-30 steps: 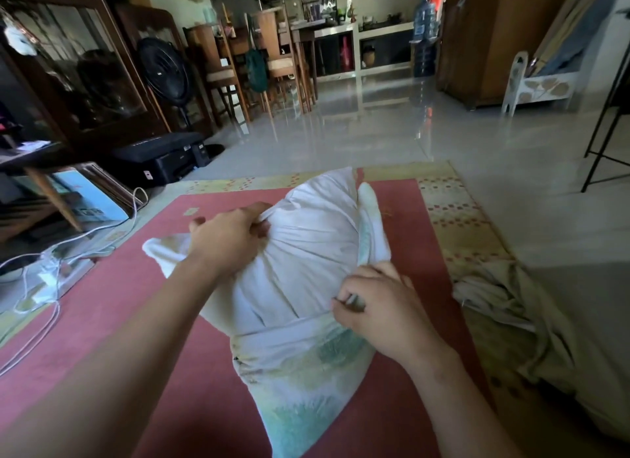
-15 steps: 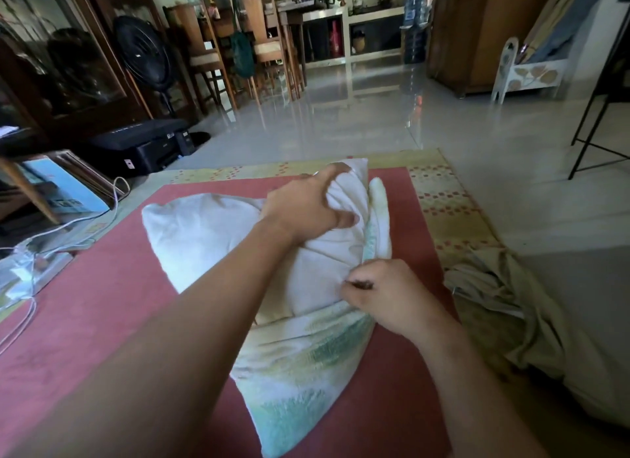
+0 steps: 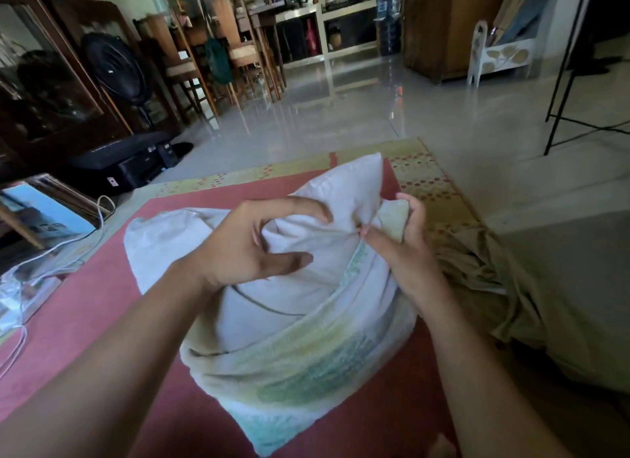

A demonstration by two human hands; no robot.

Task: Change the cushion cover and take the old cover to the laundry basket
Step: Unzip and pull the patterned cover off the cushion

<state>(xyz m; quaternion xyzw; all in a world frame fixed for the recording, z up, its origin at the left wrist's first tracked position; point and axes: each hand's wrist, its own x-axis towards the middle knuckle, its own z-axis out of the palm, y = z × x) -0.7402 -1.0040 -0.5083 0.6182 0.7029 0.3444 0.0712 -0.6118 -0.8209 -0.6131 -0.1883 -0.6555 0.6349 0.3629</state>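
Note:
A white cushion [image 3: 279, 297] lies on the red mat [image 3: 102, 287], its near half inside a pale cover with green and yellow print [image 3: 306, 365]. My left hand [image 3: 252, 246] is clawed over the bare white cushion, fingers and thumb curled round a bunch of its fabric near the far corner. My right hand [image 3: 402, 239] grips the cover's open edge at the cushion's right side, pulled up toward that corner. A crumpled olive-beige cloth [image 3: 484, 280] lies on the mat to the right, likely the other cover.
White cables [image 3: 51, 249] and a plastic-wrapped item lie at the mat's left edge, by a black printer [image 3: 126, 161] and a blue box. A fan, chairs and cabinets stand at the far left. A black metal stand [image 3: 559, 93] is at right. Glossy tiled floor stretches ahead.
My right hand has carried the cover's edge farther up the cushion toward the far corner. My left hand shifted right and now claws the cushion fabric. The cushion is bunched higher.

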